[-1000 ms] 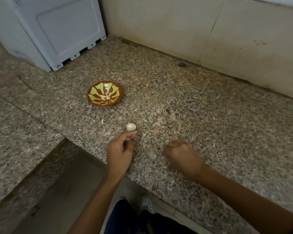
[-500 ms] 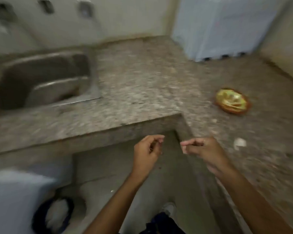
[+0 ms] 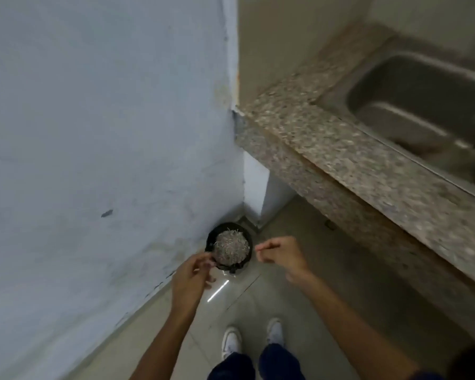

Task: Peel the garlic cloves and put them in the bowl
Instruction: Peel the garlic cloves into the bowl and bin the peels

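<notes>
Neither the bowl nor the garlic cloves appear in this view. I am looking down at the floor, where a small black bin (image 3: 211, 237) stands in the corner, full of pale papery scraps (image 3: 232, 246). My left hand (image 3: 191, 275) hovers at the bin's near left rim with its fingers curled and fingertips together. My right hand (image 3: 281, 256) hangs just right of the bin, thumb and forefinger pinched. Anything between the fingertips of either hand is too small and blurred to make out.
A pale blue wall (image 3: 93, 160) fills the left. The granite counter (image 3: 354, 171) with a steel sink (image 3: 436, 111) runs along the right, its edge overhanging the tiled floor (image 3: 258, 297). My white shoes (image 3: 232, 341) stand below the bin.
I have turned left, away from the counter with the bowl and the clove. Both hands came off the counter and now hover low by the floor bin, fingers still pinched.
</notes>
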